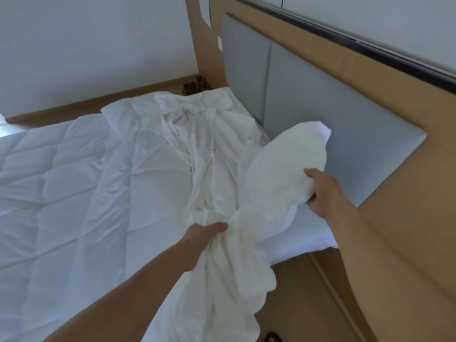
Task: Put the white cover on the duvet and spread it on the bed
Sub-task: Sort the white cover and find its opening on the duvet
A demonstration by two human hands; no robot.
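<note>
On one duvet [74, 181], left hand [204, 233] and right hand [320, 191] grip one white cover [212, 149].

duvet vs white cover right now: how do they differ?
The duvet lies spread flat on the bed, quilted in stitched squares; the white cover is bunched into a wrinkled, unquilted ridge. No hand grips the duvet; the left hand has a grip on the white cover's middle, and the right hand lifts its puffed end. Both are white and on the bed.
</note>
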